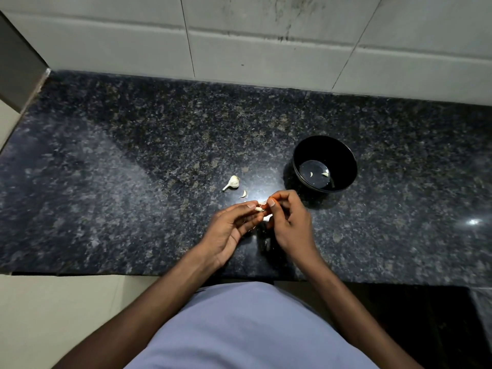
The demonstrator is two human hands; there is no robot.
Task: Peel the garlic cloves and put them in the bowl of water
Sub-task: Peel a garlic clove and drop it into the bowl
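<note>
Garlic clove [259, 209] (pinched); bulb [233, 182], bowl [324, 164] nearby.

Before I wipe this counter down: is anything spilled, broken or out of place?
Nothing stands out. The black bowl stands upright with no water spilled around it. A garlic bulb and one loose clove lie on the counter, as expected mid-peeling.

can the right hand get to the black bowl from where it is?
Probably yes. The right hand is just short of the black bowl, nothing between them on the counter, and the bowl's top is open. It is pinching a garlic clove with the left hand.
</note>
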